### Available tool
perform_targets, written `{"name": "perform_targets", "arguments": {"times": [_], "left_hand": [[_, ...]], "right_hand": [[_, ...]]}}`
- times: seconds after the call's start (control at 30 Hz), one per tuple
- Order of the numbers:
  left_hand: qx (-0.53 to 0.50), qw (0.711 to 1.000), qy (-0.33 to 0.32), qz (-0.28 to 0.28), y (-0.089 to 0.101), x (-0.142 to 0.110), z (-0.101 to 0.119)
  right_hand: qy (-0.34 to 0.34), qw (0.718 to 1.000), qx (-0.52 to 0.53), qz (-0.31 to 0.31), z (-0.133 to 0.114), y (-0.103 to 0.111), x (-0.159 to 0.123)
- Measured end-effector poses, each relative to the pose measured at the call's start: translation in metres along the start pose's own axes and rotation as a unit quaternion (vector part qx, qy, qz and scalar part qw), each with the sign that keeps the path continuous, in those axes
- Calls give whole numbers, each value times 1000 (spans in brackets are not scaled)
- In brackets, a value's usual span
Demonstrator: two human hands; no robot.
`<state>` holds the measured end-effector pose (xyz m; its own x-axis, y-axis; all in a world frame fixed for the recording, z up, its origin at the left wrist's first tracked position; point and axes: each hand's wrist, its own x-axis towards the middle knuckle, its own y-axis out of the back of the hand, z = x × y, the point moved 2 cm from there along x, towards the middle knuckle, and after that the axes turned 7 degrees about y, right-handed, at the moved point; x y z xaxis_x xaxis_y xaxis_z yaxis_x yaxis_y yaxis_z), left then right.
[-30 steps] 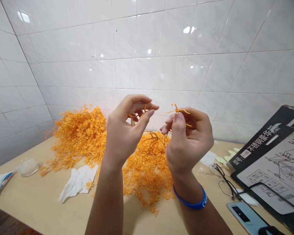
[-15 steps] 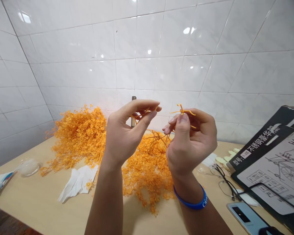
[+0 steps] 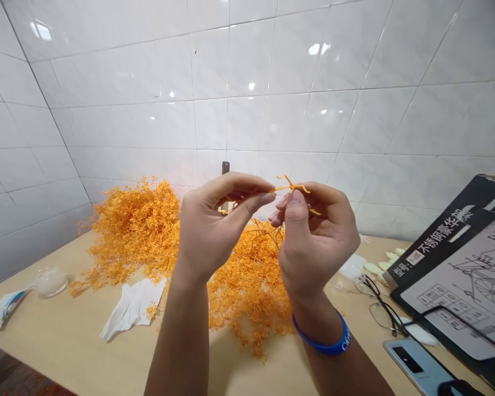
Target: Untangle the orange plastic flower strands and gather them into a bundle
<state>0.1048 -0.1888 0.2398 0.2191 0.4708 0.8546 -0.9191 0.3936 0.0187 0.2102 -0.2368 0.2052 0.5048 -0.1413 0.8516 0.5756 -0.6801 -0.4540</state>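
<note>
My left hand [image 3: 214,225] is raised above the table, thumb and fingers pinched on a thin orange plastic sprig [image 3: 231,208]. My right hand [image 3: 313,236], with a blue wristband [image 3: 325,344], pinches another small orange branched sprig [image 3: 292,188] whose tips stick up above the fingers. The fingertips of the two hands almost touch and the two sprigs meet between them. Behind and below the hands lies a big heap of orange plastic sprigs [image 3: 136,231] on the wooden table [image 3: 66,341].
White tissue [image 3: 132,305] lies left of my forearm, a clear plastic piece [image 3: 49,281] and a printed packet [image 3: 0,308] farther left. At right are eyeglasses [image 3: 379,308], a phone [image 3: 412,360] and a black printed box [image 3: 457,258]. White tiled walls enclose the corner.
My hands have drawn together, so the right sprig's tip now reaches the left fingertips. The view shifted slightly.
</note>
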Motion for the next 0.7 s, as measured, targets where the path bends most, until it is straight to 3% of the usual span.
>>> {"name": "perform_targets", "arguments": {"times": [0.7], "left_hand": [[49, 998, -28, -29, -2, 0, 2]], "right_hand": [[3, 999, 35, -1, -3, -1, -2]]}}
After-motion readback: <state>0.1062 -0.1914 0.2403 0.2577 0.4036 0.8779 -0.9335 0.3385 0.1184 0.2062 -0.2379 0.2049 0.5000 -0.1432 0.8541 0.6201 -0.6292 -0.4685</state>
